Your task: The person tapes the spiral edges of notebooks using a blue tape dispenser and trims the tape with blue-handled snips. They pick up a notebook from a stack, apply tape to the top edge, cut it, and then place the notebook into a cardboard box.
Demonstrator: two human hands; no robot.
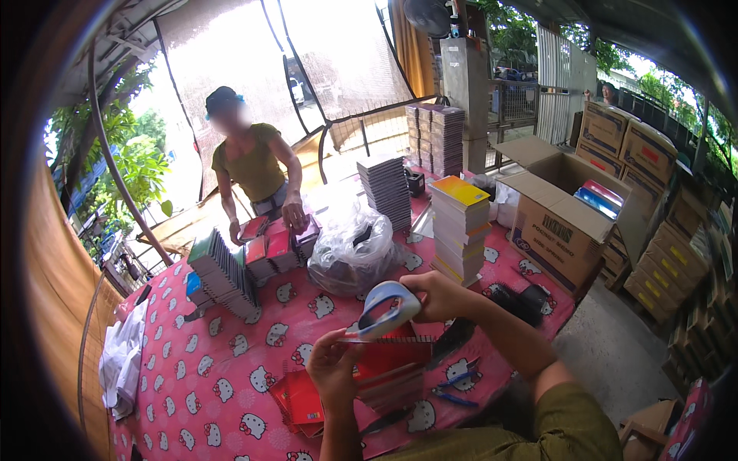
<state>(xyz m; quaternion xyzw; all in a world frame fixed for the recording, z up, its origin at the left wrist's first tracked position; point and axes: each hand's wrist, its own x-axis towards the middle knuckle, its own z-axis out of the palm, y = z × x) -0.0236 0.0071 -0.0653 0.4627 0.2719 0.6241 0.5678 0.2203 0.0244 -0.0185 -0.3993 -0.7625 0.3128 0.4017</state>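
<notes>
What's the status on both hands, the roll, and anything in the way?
Right hand gripping blue-and-white roll. Left hand at roll's edge, grip unclear. Red notebooks close below; blue-handled tool right of them.

worktop point(223, 403), pink cat-print cover point(157, 349) | red notebooks point(392, 367), near edge | blue-handled pliers point(459, 379) beside them | clear plastic bag point(346, 257), middle | yellow-topped notebook stack point(459, 230)

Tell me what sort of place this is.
Probably a small roofed, open-sided workshop or packing area: tall notebook stacks stand on a table with a pink patterned cover, an open carton and piled cartons fill the right side, and greenery shows outside.
</notes>
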